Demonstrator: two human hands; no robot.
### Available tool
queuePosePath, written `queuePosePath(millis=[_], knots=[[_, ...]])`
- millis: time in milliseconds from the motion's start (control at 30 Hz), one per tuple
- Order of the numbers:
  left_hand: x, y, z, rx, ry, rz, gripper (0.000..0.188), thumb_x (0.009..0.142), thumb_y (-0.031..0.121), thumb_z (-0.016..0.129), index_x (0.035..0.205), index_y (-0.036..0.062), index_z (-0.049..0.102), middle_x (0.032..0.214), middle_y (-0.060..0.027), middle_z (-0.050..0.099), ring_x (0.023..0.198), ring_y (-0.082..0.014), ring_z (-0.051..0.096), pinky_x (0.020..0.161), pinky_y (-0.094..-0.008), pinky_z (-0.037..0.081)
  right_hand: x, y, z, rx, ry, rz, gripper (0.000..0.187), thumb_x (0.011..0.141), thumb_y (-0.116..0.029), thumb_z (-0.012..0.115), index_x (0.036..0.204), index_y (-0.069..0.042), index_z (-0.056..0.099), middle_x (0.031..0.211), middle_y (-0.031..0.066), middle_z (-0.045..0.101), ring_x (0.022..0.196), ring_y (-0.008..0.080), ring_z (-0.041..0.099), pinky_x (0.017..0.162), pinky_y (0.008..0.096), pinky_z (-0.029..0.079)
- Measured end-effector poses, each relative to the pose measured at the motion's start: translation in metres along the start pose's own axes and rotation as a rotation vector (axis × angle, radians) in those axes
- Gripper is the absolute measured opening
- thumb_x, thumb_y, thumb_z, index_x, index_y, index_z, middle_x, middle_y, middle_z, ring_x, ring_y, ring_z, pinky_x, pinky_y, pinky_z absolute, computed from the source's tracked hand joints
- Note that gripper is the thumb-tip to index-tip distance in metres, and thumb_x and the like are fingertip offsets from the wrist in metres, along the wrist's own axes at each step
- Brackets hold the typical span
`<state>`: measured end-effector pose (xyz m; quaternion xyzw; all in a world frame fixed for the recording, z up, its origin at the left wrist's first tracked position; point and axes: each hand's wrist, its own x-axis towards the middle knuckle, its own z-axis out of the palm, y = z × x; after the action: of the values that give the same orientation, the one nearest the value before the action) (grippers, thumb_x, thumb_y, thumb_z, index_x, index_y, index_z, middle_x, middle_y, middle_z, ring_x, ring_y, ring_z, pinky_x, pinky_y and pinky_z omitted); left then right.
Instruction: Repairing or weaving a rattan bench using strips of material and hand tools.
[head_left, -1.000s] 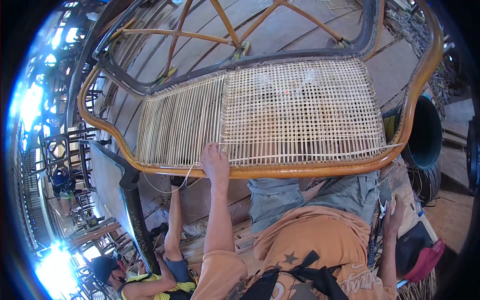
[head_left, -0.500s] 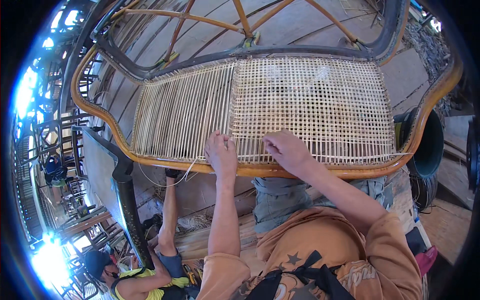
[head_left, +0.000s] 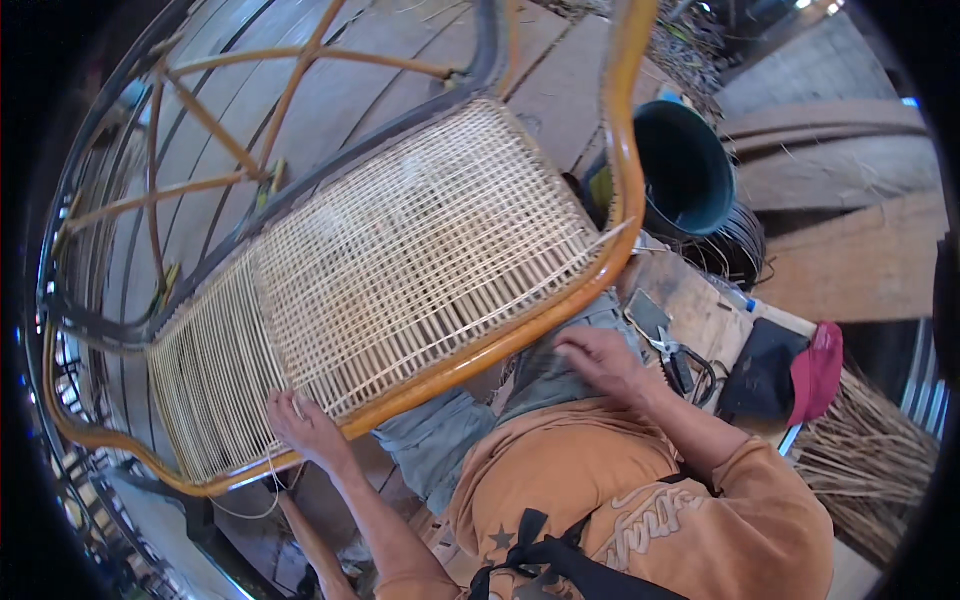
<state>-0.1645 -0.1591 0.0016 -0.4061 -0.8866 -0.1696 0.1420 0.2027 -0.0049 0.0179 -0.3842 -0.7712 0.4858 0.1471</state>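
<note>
A long woven cane panel [head_left: 430, 240] lies in a curved, honey-coloured rattan frame [head_left: 480, 358], slanting across the view. Its right part is an open grid; its left part [head_left: 205, 370] shows strands running mostly one way. My left hand [head_left: 308, 430] rests at the near edge of the panel, fingers bent against the weave; whatever they grip is hidden. A thin pale cane strand [head_left: 245, 515] loops below the frame beside it. My right hand [head_left: 600, 362] is off the panel, above my lap, fingers curled loosely with nothing visible in them.
Right of my lap, pliers [head_left: 672, 350] with dark handles lie on a wooden board [head_left: 690, 285], near a black and red cloth item [head_left: 815, 375]. A dark green bucket [head_left: 690, 165] stands beyond the frame. Cane strips [head_left: 870, 440] are heaped at lower right. A co-worker's limb [head_left: 310, 535] shows below the frame.
The view has swung right, so the panel now slants and the tools at the right show. My right hand has left the panel's edge and moved toward my lap; my left stays at the edge.
</note>
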Motion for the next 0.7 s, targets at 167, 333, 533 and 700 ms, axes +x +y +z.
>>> queuePosePath(millis=[167,333,533,700], knots=[[-0.027,0.078,0.001,-0.371,-0.091,0.047,0.016,0.082,0.001,0.053,0.096,-0.0037,0.056,0.106,-0.0185,0.056,0.102,-0.0341,0.052,0.089,-0.0426,0.041,-0.032,0.048,-0.035,0.253,0.350,0.404,0.016,0.088,-0.016,0.058,0.094,-0.001,0.061,0.080,0.0068,0.061,0.073,0.0141,0.058,0.068,0.0269,0.047],[-0.048,0.121,-0.004,-0.462,-0.217,0.095,0.015,0.083,0.003,0.054,0.097,0.0004,0.057,0.103,-0.0158,0.057,0.098,-0.0336,0.053,0.090,-0.0423,0.039,-0.040,0.092,-0.038,0.235,0.403,0.445,0.015,0.089,-0.016,0.057,0.094,-0.002,0.061,0.074,0.0037,0.059,0.069,0.0099,0.055,0.065,0.0251,0.046],[-0.065,0.145,-0.006,-0.524,-0.313,0.152,0.016,0.084,0.002,0.053,0.099,0.0026,0.056,0.101,-0.0133,0.057,0.094,-0.0311,0.052,0.087,-0.0410,0.039,-0.063,0.127,-0.076,0.147,0.660,0.529,0.014,0.089,-0.016,0.057,0.094,-0.003,0.061,0.071,0.0031,0.059,0.067,0.0099,0.056,0.064,0.0255,0.046],[-0.070,0.149,-0.001,-0.547,-0.335,0.196,0.016,0.080,0.003,0.056,0.096,0.0039,0.055,0.099,-0.0117,0.057,0.096,-0.0308,0.051,0.088,-0.0430,0.038,-0.039,0.122,-0.103,-0.187,0.732,0.322,0.013,0.086,-0.013,0.060,0.094,-0.004,0.062,0.082,0.0109,0.061,0.076,0.0208,0.059,0.070,0.0292,0.046]])
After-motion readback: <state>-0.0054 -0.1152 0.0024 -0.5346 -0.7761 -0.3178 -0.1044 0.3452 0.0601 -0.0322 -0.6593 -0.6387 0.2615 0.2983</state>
